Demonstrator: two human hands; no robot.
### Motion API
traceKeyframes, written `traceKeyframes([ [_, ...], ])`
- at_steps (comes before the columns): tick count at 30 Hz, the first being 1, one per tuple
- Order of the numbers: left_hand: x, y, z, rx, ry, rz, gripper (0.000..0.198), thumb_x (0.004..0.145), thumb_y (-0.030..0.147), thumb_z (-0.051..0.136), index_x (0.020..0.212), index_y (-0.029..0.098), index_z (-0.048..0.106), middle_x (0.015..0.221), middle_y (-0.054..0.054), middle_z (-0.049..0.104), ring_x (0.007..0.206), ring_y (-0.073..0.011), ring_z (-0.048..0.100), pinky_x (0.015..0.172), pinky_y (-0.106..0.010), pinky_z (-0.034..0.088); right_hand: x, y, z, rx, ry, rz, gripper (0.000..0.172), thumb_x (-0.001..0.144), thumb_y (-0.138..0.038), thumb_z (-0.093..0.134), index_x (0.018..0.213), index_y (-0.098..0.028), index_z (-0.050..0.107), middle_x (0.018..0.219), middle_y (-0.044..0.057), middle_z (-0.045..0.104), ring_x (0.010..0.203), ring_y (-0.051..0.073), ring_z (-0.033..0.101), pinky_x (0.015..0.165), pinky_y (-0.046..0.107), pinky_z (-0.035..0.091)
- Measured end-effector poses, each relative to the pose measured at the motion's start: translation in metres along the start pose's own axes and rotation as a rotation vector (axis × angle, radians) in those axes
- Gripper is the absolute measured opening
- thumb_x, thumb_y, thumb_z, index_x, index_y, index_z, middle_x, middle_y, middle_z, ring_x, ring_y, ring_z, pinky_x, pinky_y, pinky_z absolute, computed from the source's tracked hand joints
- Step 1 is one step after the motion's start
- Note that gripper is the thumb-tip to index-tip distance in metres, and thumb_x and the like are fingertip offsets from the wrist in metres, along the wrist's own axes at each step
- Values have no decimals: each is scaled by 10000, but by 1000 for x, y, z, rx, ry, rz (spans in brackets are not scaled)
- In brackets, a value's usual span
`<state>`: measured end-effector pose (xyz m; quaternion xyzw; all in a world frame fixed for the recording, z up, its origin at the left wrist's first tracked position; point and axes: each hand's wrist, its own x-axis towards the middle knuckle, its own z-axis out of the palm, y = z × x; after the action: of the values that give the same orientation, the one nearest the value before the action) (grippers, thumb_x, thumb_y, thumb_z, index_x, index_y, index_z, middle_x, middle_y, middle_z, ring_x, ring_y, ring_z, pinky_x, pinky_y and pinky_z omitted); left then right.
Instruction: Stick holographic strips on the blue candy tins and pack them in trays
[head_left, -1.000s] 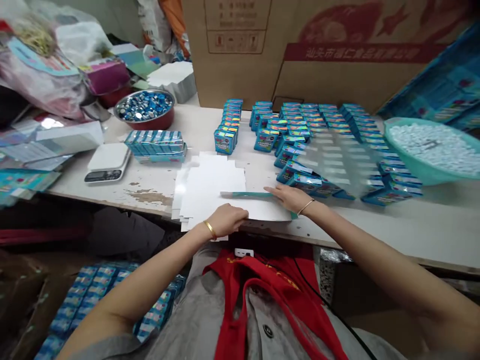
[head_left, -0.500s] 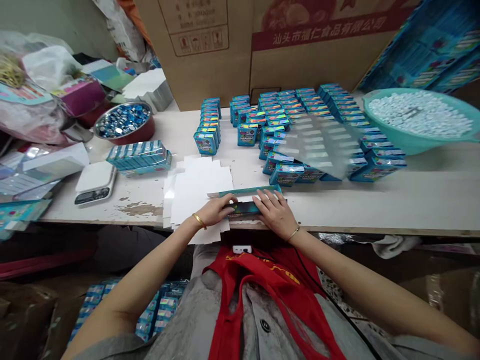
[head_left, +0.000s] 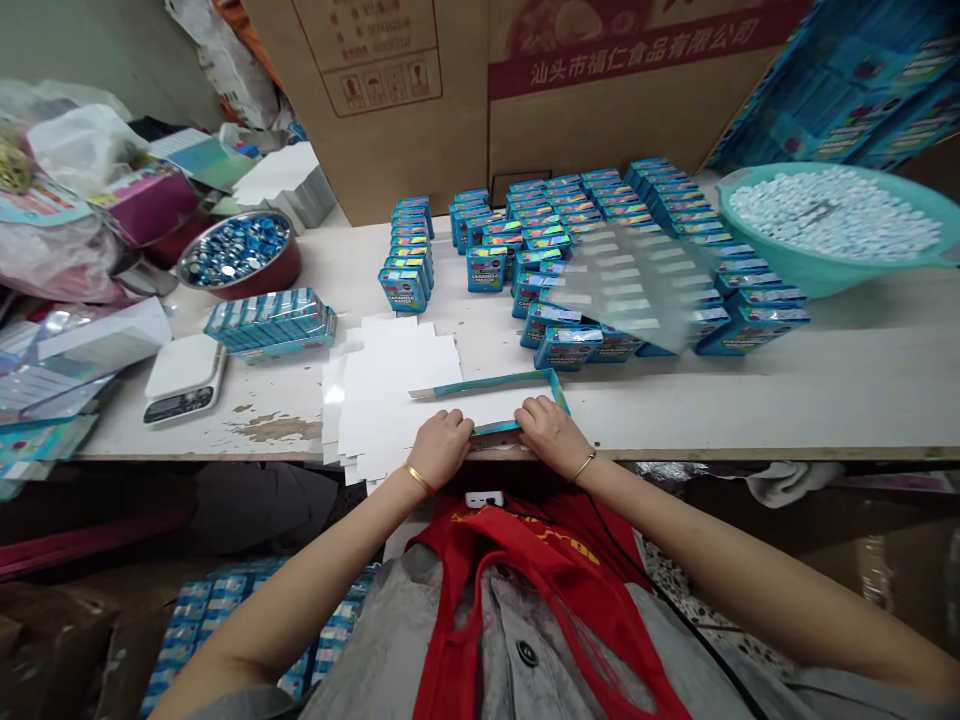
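Observation:
A shallow cardboard tray (head_left: 501, 384) with blue outer sides and a white inside lies at the table's front edge. Its far and right walls stand up, and a flap sticks out at the left end. My left hand (head_left: 442, 445) is closed over the left part of the near wall, fingers curled on top. Further right, my right hand (head_left: 553, 436) grips the same wall close to the right corner. Both thumbs are hidden. Under and left of the tray, flat white card blanks (head_left: 397, 375) lie in a loose pile.
Rows of small blue boxes (head_left: 568, 347) stand behind the tray, partly under a clear plastic sheet (head_left: 637, 285). A teal basin (head_left: 832, 270) of white pieces is at the right. Wrapped boxes (head_left: 274, 325), a white scale (head_left: 184, 375) and a red bowl (head_left: 281, 275) are left.
The tray's near wall, earlier folded inward with its dark printed side showing, now stands more upright. My fingers have gone from spread over it to curled on its top edge.

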<state>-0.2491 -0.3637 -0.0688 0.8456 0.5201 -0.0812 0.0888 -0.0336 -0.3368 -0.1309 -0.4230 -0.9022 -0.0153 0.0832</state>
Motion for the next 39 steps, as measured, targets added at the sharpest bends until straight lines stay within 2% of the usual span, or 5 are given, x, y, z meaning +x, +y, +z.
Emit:
traceKeyframes([
  [14,22,2,-25,-85,-249,-72,201,904,261,497,911,151,665,1051,-119,658,1055,-282,595,875,-421,380,16,-3,-29,62,-295,109,179,906,-259,586,954,-109,672,957,155,656,951,278,545,787,352,386],
  [20,19,-7,-25,-186,-166,-104,292,881,205,500,1159,148,572,991,-95,714,999,-258,643,918,-403,357,29,-1,-39,148,-430,133,307,928,-379,575,985,-106,702,997,152,675,1001,266,581,845,336,412],
  [29,38,-38,-43,-460,-429,28,186,811,271,565,956,195,654,876,7,693,833,-162,596,795,-275,403,34,4,-31,214,-319,122,352,846,-478,659,849,-133,735,940,123,664,970,249,588,793,321,435],
  [36,26,-28,-43,-408,-348,16,73,786,233,578,806,199,639,730,26,624,736,-142,550,690,-239,379,23,14,-25,255,-169,-47,342,857,-466,647,788,-137,710,815,81,674,834,196,608,713,280,424],
  [39,21,-19,-44,-322,-304,23,83,817,219,550,772,195,615,729,14,627,749,-154,568,718,-255,379,27,14,-26,246,-209,-44,361,845,-478,660,765,-131,720,812,96,688,844,202,627,709,277,436],
])
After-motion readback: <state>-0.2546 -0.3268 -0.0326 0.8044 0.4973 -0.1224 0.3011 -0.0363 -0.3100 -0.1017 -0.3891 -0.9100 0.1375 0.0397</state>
